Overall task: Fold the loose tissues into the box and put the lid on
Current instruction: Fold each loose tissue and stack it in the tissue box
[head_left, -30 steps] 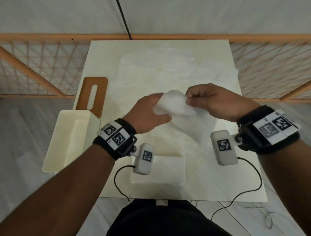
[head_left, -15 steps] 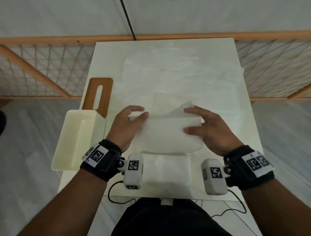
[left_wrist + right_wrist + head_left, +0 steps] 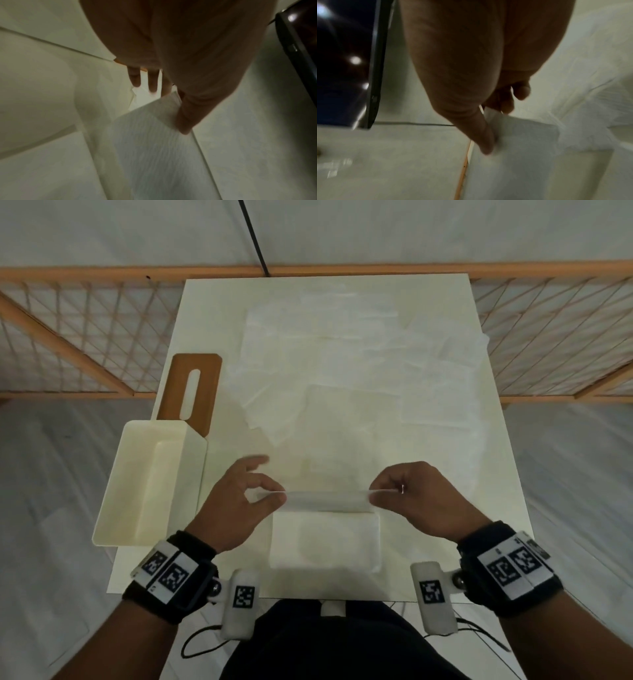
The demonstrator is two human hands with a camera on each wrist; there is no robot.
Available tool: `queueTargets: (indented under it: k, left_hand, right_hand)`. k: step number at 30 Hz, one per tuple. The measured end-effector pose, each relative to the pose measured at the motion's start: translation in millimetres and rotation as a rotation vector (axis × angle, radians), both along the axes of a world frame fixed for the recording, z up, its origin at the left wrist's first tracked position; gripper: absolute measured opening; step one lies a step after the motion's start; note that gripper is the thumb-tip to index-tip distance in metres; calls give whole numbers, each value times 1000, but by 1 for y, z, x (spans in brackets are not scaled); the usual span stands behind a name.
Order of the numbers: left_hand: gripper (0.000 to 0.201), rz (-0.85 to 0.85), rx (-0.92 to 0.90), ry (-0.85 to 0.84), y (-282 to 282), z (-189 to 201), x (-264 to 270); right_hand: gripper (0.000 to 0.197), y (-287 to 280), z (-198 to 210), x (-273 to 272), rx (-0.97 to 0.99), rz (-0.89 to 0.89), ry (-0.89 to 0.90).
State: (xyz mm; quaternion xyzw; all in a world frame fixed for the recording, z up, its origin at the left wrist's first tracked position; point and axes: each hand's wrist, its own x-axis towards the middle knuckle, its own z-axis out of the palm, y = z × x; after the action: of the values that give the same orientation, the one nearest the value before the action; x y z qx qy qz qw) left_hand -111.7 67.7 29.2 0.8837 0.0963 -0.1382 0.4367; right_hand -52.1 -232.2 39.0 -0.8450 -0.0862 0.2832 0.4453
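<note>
A folded white tissue (image 3: 327, 500) is stretched flat between my two hands, seen nearly edge-on above the table. My left hand (image 3: 270, 497) pinches its left end between thumb and forefinger, the other fingers spread. My right hand (image 3: 375, 495) pinches the right end. The left wrist view shows the thumb (image 3: 186, 119) on the tissue (image 3: 154, 148); the right wrist view shows the same grip on the tissue (image 3: 518, 142). A stack of folded tissues (image 3: 325, 541) lies just below. The cream box (image 3: 150, 484) stands open at the table's left edge, with the brown slotted lid (image 3: 190, 390) behind it.
Several loose unfolded tissues (image 3: 342, 364) cover the far half of the cream table (image 3: 493, 508). An orange wooden lattice fence (image 3: 78, 337) runs behind the table. Cables (image 3: 202, 642) hang from the wrist cameras near the front edge.
The hands folded the tissue on the table, then lifted it by its ends and brought it nearer, over the folded stack. The head view tilted down.
</note>
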Motion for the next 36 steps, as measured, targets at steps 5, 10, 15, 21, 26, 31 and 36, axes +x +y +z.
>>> queueTargets:
  k: [5,10,15,21,26,31,36]
  left_hand:
    - [13,3,-186,160,0,-3,-9]
    - [9,26,46,224,-6,-57,-15]
    - [9,128,145,195,-15,-88,-18]
    - [13,198,125,169,-16,-94,-15]
    - [16,233,121,153,-14,-97,-16]
    - [15,227,186,68,-13,-90,-16]
    - [10,230,200,54,-15,-72,-17]
  right_hand:
    - [4,-11,-7,-3,155,-68,237]
    - [11,-4,-60,-13,-158,-64,130]
    - [13,5,-92,-29,-301,-65,18]
    - [12,9,-106,-31,-325,-71,-36]
    - [18,12,-102,-7,-315,-70,-207]
    - [40,14,-95,70,-463,-75,-461]
    - [33,20,-101,125,-733,133,-488]
